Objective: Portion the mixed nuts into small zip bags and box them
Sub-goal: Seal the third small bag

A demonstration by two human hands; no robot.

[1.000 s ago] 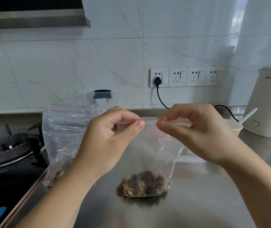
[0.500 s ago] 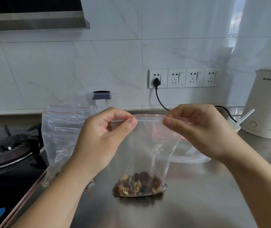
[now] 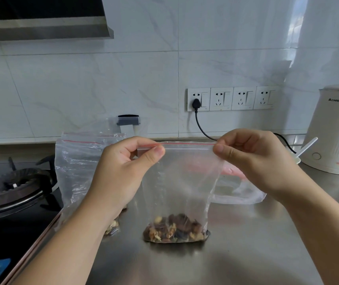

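Steel counter [image 3: 257,254] bears upright zip bag [image 3: 183,182], seal uppermost.

A: Item, small zip bag [image 3: 179,182]: any change?

B: Yes. A second ago the left hand [image 3: 123,173] and right hand [image 3: 252,159] pinched the red-lined seal [image 3: 187,144] with thumbs almost touching at mid-strip. Now they are well apart, one near each top corner, and a long stretch of the strip lies straight and flat between them.

A: Position of the bag?

B: The top edge sits further right against the wall sockets; the mixed nuts [image 3: 175,230] at the bottom have shifted slightly on the steel counter [image 3: 246,254].

A: Behind it?

B: More of the loose clear bag [image 3: 244,194] shows past the right edge.
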